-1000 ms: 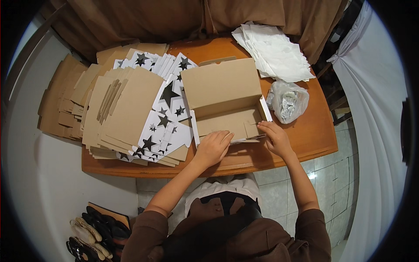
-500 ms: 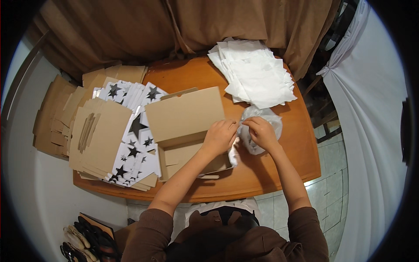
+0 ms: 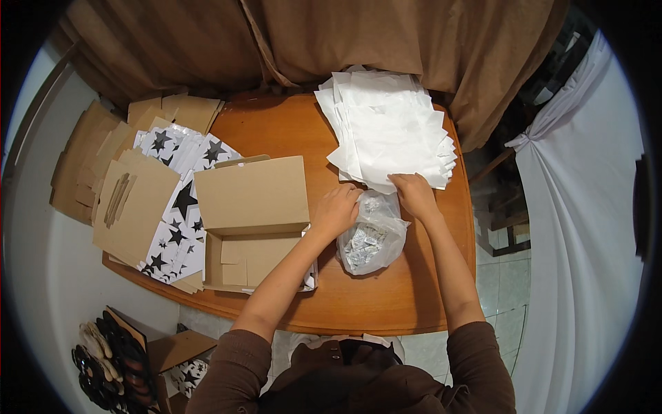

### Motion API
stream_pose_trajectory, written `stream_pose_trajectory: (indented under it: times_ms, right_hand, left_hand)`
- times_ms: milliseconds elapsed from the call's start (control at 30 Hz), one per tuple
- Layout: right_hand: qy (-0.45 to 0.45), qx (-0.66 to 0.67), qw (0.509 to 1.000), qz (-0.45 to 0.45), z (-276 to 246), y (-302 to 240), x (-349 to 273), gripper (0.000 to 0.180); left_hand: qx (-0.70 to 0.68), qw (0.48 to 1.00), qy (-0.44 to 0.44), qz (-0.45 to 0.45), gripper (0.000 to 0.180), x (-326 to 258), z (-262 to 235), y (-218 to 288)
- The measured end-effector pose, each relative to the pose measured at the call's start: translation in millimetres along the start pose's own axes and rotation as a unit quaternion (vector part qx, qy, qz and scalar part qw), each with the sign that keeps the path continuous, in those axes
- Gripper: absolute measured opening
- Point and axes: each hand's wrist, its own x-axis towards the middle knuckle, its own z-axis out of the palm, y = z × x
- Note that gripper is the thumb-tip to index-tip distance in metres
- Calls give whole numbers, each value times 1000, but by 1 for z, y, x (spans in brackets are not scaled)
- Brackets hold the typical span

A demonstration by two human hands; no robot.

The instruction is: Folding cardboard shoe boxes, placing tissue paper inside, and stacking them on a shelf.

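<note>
A translucent plastic bag (image 3: 386, 252) with small silvery packets (image 3: 364, 241) inside lies on the table, its mouth toward the far side. My left hand (image 3: 336, 210) is closed on the bag's upper left edge, its fingertips bent inward. On the other side of the mouth, my right hand (image 3: 416, 198) has its fingers pinched together, seemingly on the bag's film; they overlap the near edge of the white paper sheets (image 3: 386, 117), so the exact grip is partly hidden. Left of the bag, a brown cardboard box (image 3: 252, 190) stands with its lid raised; my left forearm crosses its right side.
Flat cardboard pieces (image 3: 141, 207) and star-printed white sheets (image 3: 183, 228) are piled at the left of the wooden table (image 3: 338, 303). A brown curtain (image 3: 345, 41) hangs behind, and a white cloth (image 3: 572, 228) at the right. Shoes (image 3: 114, 352) stand low on the left.
The view has shifted, so the box and piles appear further left. My hands have moved apart, spreading the bag's mouth, and the silvery packets now show.
</note>
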Motion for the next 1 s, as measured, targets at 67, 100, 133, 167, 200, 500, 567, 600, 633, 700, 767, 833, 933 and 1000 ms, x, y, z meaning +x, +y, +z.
stream_pose_trajectory:
  times_ms: [67,100,133,167,200,500,567,600,633,700,767,833,933,1000]
  right_hand:
    - [38,24,999,-18,-14,-10,10,29]
    - [78,44,995,-31,-23,-18,11,27]
    - [87,52,994,-41,-31,-24,15,26]
    - [87,53,994,-43,-38,-30,16,26]
    - [109,55,990,-77,-45,-36,18,25]
    - [156,40,974,-159,-120,-87,-4,28]
    - [161,44,973,-162,-128,-88,-6,30]
    - [172,46,971,-161,-131,-86,-9,30]
    - [184,50,968,-164,-132,-85,-11,31]
    - [215,41,960,-175,-137,-91,-10,30]
    - [254,77,943,-202,-148,-111,-7,29]
    - [259,86,939,-208,-144,-128,-4,27]
    - [253,87,930,-251,-124,-156,4,26]
    - [220,93,933,-268,-103,-177,7,26]
  left_hand:
    - [1,1000,1,-8,34,1,-7,-1]
    - [7,999,26,-33,44,4,-11,0]
    - [15,997,52,-56,54,11,-15,-1]
    - [17,997,53,-57,54,17,-19,0]
    - [21,994,95,-49,61,24,-24,0]
    - [70,983,123,118,21,61,-80,-30]
    - [54,985,122,113,16,58,-90,-35]
    - [67,968,186,155,15,61,-100,-26]
    - [67,967,187,158,15,60,-113,-20]
    - [118,933,272,205,20,52,-147,-11]
    - [149,914,295,236,20,40,-186,-3]
    - [209,882,301,297,20,22,-223,0]
    - [266,868,288,305,19,-26,-255,-10]
    - [281,884,244,284,20,-71,-266,-22]
